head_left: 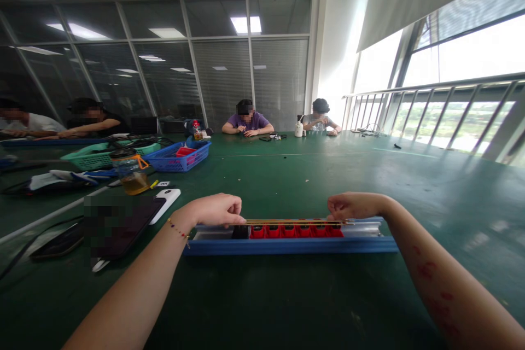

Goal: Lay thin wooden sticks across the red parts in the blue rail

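A long blue-edged metal channel (291, 246) lies crosswise on the table in front of me. In its trough sits a row of red box-shaped parts (276, 232) with dark tops, and a black block (240, 232) stands at the row's left end. Thin brass-coloured strips (293, 222) stretch level above the red parts. My left hand (221, 210) pinches their left end between thumb and fingers. At the other end, my right hand (343, 206) has its fingers curled closed around the strips near the channel's far edge. Small details under the fingertips are hidden.
On the left are a dark phone-like device (57, 241), a dark tablet-like slab (131, 224), a lidded drink jar (133, 175), a blue basket (178, 158) and a green basket (90, 157). Several people sit across the table. A railing (430, 98) runs along the right.
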Demonstrator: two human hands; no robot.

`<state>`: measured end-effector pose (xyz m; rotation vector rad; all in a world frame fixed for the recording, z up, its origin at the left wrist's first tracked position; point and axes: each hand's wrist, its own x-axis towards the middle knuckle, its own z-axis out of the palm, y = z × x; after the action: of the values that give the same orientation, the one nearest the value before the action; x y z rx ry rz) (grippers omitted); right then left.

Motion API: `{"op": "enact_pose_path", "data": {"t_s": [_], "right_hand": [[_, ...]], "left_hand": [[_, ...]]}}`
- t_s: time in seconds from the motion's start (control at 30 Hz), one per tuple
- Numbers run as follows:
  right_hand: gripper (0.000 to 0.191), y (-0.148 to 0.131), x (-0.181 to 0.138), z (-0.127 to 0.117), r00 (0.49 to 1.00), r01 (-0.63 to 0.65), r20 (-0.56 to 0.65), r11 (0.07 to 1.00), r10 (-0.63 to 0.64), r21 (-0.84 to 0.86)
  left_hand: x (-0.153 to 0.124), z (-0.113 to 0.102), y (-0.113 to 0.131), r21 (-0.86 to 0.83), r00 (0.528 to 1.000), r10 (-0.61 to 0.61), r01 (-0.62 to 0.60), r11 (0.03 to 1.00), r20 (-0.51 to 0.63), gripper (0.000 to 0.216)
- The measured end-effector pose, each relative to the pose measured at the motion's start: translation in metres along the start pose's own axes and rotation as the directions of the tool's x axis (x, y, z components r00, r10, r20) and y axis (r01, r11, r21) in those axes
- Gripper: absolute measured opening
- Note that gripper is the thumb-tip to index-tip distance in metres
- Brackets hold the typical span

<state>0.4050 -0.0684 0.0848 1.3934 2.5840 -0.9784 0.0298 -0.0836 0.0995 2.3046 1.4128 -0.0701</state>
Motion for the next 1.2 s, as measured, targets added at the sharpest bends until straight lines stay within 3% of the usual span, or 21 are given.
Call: {"op": "enact_pose_path", "data": {"t_s": [0.5,0.67,0.83,1.0,1.07,1.2], "right_hand": [[0.035,-0.001,-0.002,-0.002,0.998,0.064,-0.026,0.996,-0.066,-0.065],[0.034,-0.001,-0.003,-0.002,0.996,0.044,-0.07,0.998,-0.047,-0.05],[0.043,0.001,-0.01,-0.009,0.993,0.047,-0.104,0.999,-0.049,-0.021],[0.049,0.01,-0.019,-0.017,0.967,0.056,-0.247,0.998,-0.063,-0.034],[0.05,0.011,-0.022,-0.018,0.963,0.042,-0.264,0.998,-0.055,-0.056],[0.044,0.01,-0.025,-0.019,0.983,0.028,-0.179,0.997,-0.042,-0.078]], "left_hand": [[-0.001,-0.006,-0.006,0.067,0.996,0.09,-0.088,0.994,-0.027,0.028],[-0.009,-0.012,0.005,0.097,0.981,0.056,-0.038,0.995,-0.188,0.029],[-0.023,-0.026,0.013,0.229,0.858,0.108,0.012,0.973,-0.503,0.03],[-0.026,-0.035,-0.003,0.258,0.743,0.06,0.154,0.954,-0.666,0.027],[-0.019,-0.035,-0.015,0.255,0.748,0.036,0.18,0.95,-0.663,0.025],[0.004,-0.027,-0.041,0.238,0.813,-0.009,0.181,0.954,-0.583,0.021]]}}
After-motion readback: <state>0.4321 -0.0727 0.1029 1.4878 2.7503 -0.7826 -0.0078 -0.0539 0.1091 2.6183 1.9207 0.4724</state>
